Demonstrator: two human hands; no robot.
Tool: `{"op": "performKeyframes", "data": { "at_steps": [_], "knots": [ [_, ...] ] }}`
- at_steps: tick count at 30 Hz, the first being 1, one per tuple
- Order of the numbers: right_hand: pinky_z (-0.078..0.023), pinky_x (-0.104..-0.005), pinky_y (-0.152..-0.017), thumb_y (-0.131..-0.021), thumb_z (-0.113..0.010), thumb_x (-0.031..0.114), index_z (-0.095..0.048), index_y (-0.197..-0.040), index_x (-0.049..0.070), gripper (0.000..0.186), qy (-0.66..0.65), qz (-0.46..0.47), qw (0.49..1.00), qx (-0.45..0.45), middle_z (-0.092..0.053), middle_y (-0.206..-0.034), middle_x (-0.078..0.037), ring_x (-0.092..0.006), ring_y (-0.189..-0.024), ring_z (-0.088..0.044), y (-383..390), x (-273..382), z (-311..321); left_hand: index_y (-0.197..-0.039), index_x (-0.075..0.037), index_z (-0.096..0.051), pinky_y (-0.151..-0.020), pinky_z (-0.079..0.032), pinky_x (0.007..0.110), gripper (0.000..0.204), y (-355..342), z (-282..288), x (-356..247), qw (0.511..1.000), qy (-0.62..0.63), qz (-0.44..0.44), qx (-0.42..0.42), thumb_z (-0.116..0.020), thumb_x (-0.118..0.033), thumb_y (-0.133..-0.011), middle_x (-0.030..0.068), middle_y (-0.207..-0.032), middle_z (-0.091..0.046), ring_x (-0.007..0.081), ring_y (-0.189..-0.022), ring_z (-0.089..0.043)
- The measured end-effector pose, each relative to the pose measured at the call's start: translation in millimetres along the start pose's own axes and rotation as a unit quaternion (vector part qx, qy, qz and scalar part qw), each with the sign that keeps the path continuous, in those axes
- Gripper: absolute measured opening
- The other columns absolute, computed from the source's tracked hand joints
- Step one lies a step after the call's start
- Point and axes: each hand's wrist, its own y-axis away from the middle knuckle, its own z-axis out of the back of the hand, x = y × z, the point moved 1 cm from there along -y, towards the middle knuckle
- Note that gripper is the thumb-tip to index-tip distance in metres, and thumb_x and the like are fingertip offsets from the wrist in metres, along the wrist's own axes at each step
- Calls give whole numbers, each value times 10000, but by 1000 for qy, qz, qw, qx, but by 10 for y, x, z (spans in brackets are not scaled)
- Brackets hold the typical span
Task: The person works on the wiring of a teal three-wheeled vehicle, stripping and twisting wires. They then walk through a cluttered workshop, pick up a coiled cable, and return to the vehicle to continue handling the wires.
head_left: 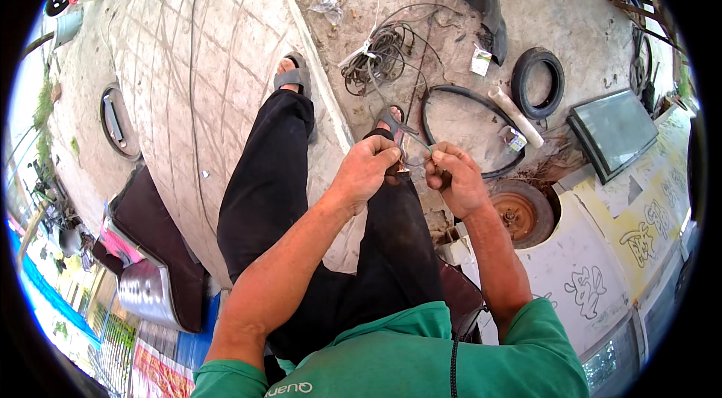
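Note:
My left hand (374,165) is closed in a pinch on thin wires, with a small pale connector (403,171) hanging just right of its fingertips above my right thigh. My right hand (451,172) pinches a thin green wire (421,143) between thumb and fingers, a short way right of my left hand. The wire and dark cable run forward over my right sandal toward a tangled coil of cable (372,67) with a white tie on the concrete. The exact ends inside my fingers are too small to make out.
A loose tyre (538,57), a black rubber hose loop (426,112), a rolled pale sheet (523,120), and a glass panel (609,135) lie right. A curved black part (485,7) lies ahead. A rusty wheel (519,214) sits by painted panels. A brown padded piece (150,210) is left.

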Motion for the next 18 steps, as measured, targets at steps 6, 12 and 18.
{"op": "performKeyframes", "data": {
  "at_steps": [6,12,18],
  "knots": [
    [-393,-228,-596,-904,-596,201,-610,-1043,31,220,26,-7,998,53,-608,-812,-20,-89,-646,-508,-75,-53,-34,-1059,-19,-518,-677,-518,295,171,8,-29,-25,999,48,13,4,-530,-150,-950,78,-938,-647,148,-773,-652],
    [-424,-232,-634,-887,-638,168,-620,-1060,19,229,115,35,993,22,-645,-847,-35,-84,-676,-526,-172,-60,169,-1063,-41,-512,-699,-505,318,171,4,-51,-60,997,71,15,3,-541,-155,-938,64,-908,-602,137,-730,-604],
    [-439,-236,-661,-861,-682,117,-622,-1078,4,252,66,69,995,9,-651,-855,-46,-84,-699,-535,-242,19,314,-1062,-30,-508,-695,-497,324,177,-48,-56,-35,997,73,6,14,-546,-149,-937,64,-892,-582,133,-696,-571]
  ]
}}
